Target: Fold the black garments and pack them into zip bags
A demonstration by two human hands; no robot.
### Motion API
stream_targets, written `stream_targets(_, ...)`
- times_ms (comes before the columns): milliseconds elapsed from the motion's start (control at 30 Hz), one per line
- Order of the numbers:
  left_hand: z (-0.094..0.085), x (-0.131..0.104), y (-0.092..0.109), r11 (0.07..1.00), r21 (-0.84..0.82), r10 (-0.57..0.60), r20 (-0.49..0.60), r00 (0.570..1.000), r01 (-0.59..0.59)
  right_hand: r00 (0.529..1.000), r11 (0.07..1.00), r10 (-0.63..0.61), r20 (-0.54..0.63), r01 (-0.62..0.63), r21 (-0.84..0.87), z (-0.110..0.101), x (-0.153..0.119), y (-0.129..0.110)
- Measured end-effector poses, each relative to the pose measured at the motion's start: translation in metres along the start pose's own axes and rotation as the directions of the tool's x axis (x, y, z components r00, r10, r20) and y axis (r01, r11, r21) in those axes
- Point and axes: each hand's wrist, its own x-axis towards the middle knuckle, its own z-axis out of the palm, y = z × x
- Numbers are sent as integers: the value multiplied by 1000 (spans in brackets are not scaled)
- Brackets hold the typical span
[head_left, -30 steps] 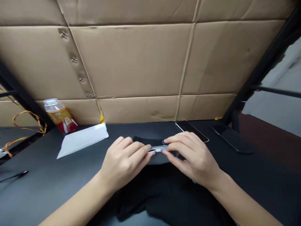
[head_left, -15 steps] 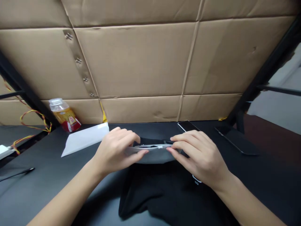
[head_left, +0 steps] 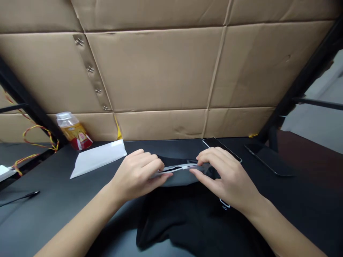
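Note:
A translucent grey zip bag (head_left: 180, 181) is held up at the middle of the desk, its mouth towards me and slightly parted. A small white slider (head_left: 184, 167) sits on its zip. My left hand (head_left: 140, 173) pinches the left end of the mouth between thumb and fingers. At the right end, my right hand (head_left: 223, 173) grips the edge, its thumb in front and bent fingers behind. Black cloth (head_left: 184, 217) lies spread below and in front of the bag. What the bag contains, if anything, cannot be made out.
On the black desk, a white flat sleeve (head_left: 99, 159) lies left of the bag, by a red and yellow jar (head_left: 75, 132). A phone (head_left: 230, 152) and a dark flat device (head_left: 268, 160) lie right. A black cable (head_left: 28, 195) is far left. Cardboard (head_left: 152, 71) stands behind.
My left hand has shifted slightly right, and the mouth now slants up to the right. The fingers of my right hand have curled and drawn back a little, uncovering more of the phone.

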Motion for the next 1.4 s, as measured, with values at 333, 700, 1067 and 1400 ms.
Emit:
stream_targets(333, 3, -1, 1, 999, 33, -17, -21, 1000, 18, 999, 998, -53, -3, 53, -29, -2, 0, -1)
stream_targets(700, 4, -1, 1, 998, 56, 1, -21, 1000, 0, 1000, 999, -3, -6, 3, -48, -1, 0, 0)
stream_targets(1067, 4, -2, 2, 996, 89, -11, -15, 1000, 12, 999, 997, 39, 6, -39, -67, -4, -1, 3)
stream_targets(1400, 3, -1, 10, 999, 3, 48, 71, 996, -48, 954, 947, 147, 261, -212, 243, -9, -4, -8)
